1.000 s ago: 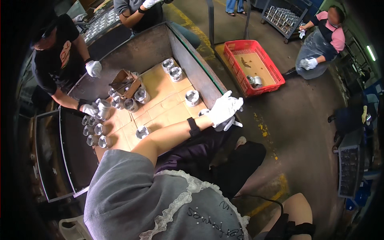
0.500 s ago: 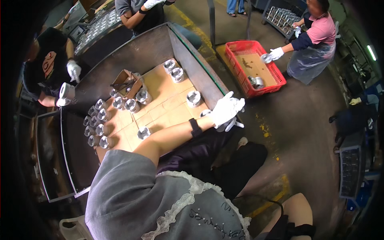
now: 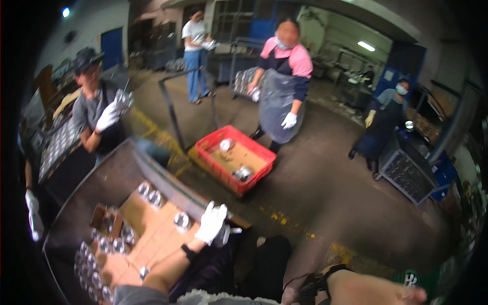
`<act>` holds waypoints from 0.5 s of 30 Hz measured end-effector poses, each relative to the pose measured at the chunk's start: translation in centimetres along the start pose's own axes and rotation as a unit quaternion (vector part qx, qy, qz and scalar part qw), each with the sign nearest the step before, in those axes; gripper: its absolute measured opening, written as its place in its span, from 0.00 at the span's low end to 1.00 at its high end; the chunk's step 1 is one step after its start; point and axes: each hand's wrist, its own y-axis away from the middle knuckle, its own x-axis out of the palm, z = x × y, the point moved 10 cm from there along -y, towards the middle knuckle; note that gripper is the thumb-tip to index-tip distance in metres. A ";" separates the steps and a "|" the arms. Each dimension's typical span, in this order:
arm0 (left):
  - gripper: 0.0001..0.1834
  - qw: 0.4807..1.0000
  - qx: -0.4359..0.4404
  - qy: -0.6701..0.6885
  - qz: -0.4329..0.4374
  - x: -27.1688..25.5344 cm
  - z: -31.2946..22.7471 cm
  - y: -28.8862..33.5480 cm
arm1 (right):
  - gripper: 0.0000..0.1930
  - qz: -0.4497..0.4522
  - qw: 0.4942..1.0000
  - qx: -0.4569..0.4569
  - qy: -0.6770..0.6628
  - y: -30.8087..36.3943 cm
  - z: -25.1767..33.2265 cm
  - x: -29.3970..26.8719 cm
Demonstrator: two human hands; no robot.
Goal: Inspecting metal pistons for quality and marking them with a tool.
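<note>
My left hand (image 3: 211,222), in a white glove, rests at the right corner of a grey metal bin (image 3: 173,184). Its fingers are spread; a blurred grey shape (image 3: 221,237) shows under the palm, and I cannot make out what it is. Nearest to it in the bin stands a metal piston (image 3: 182,220). More pistons (image 3: 154,199) stand on the cardboard lining (image 3: 147,234), several of them grouped at the left. At the lower right, my right arm (image 3: 351,285) appears as bare skin with a black strap, too smeared to read any fingers.
A red plastic basket (image 3: 207,161) with pistons sits beyond the bin on a trolley with a tall handle (image 3: 170,104). A small cardboard box (image 3: 100,217) stands among the pistons. Co-workers stand around: one in pink (image 3: 287,63), one at left holding a piston (image 3: 104,119).
My view has swung up and to the right. The co-worker in pink has let go of a piston, which now lies in the red basket, and stands more upright. My left hand stays at the bin's corner.
</note>
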 end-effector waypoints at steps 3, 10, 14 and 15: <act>0.16 0.982 -0.077 0.173 -0.015 2.0 4.0 1.9 | 0.22 -0.312 0.685 0.150 0.641 13.4 4.5 -6.2; 0.12 0.983 -0.115 0.140 0.017 -1.3 1.4 -0.1 | 0.07 -0.200 0.656 0.668 0.288 23.3 -10.2 -3.8; 0.13 0.980 -0.125 0.154 -0.023 -1.3 1.6 -0.1 | 0.05 -0.145 0.676 0.664 0.286 26.4 -10.9 -0.7; 0.14 0.982 -0.116 0.147 -0.035 -1.5 1.4 -0.1 | 0.03 -0.145 0.672 0.665 0.291 27.4 -11.0 -0.1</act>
